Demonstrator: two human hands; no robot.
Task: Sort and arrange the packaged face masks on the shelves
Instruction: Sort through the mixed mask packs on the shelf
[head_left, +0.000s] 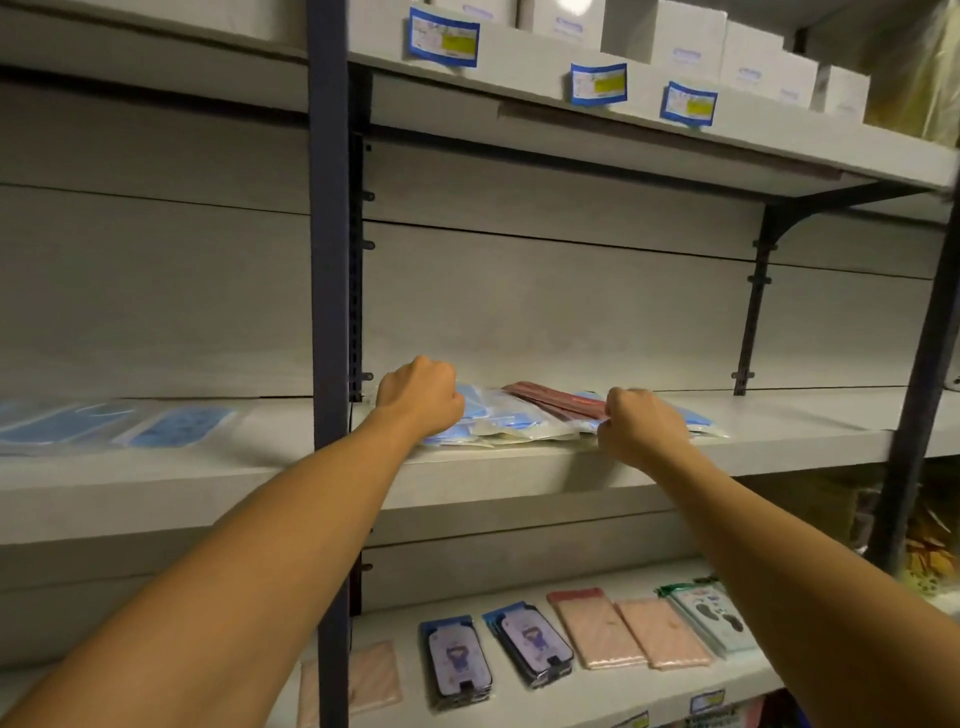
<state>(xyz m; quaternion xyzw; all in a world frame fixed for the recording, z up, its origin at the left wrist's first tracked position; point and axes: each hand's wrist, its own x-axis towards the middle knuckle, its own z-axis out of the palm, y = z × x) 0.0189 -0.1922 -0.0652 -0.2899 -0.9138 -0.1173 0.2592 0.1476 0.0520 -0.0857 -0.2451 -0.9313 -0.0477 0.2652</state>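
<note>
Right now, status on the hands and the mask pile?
Left hand and right hand gripping blue mask packets on middle shelf. Red packets on top. Nothing blocking.

Both bare forearms reach up and forward from the lower corners of the view, converging toward the pile of mask packets (524, 418). The left hand (420, 391) sits at the pile's left end, knuckles up and back of the hand toward the camera, fingers curled down onto the packets; whether they actually grip one is hidden. The right hand (640, 422) is at the pile's right front edge, wrist bent, fingers curled, thumb and fingertips pinching the edge of a packet.
</note>
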